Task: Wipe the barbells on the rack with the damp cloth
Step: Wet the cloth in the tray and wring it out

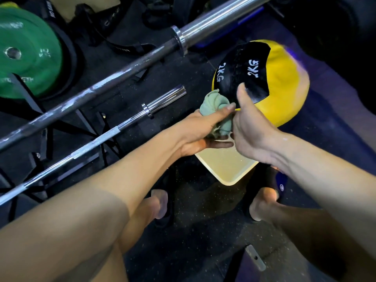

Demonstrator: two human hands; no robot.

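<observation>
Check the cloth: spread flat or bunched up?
Bunched up. The green cloth is a twisted wad gripped by the left hand and right hand above the cream tray.

Two barbells on a low black rack (30,98), both running diagonally from lower left to upper right, roughly parallel; far barbell (114,77) thick, dull shaft with whitish smears, bright sleeve at upper right; near barbell (97,139) slimmer, chrome, knurled; damp cloth (213,100) pale green, bunched, just right of its sleeve end.

Yellow-black medicine ball (284,78) beside cream tray (227,169); green plate (26,58).
</observation>
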